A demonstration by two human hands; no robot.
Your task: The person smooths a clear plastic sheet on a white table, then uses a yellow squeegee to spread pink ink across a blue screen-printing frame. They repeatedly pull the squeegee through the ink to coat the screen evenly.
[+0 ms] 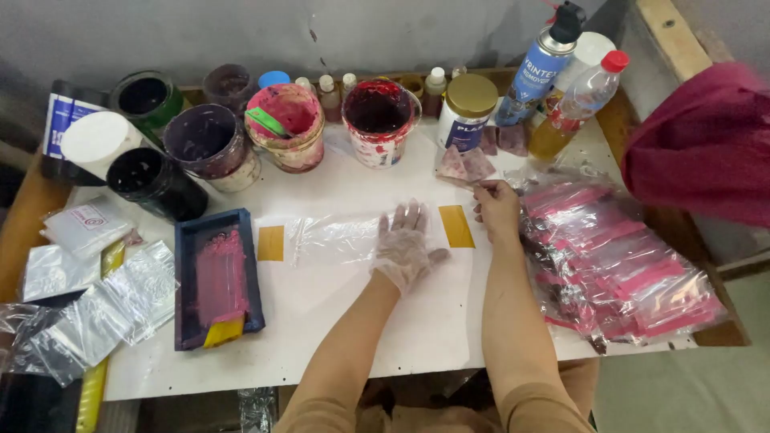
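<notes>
Lying flat under the open gloved left hand [405,247], a clear bag [337,239] is unprinted, while printed bags [618,265] are stacked beside the loosely curled, empty right hand [497,210].

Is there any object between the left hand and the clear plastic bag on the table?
Nothing visible. The gloved left hand rests flat directly on the clear plastic bag. The bare right hand is at the bag's right end, next to the yellow tape strip.

Clear plastic bag [337,238] lies flat (slightly crinkled) between two yellow tapes [271,243].
</notes>
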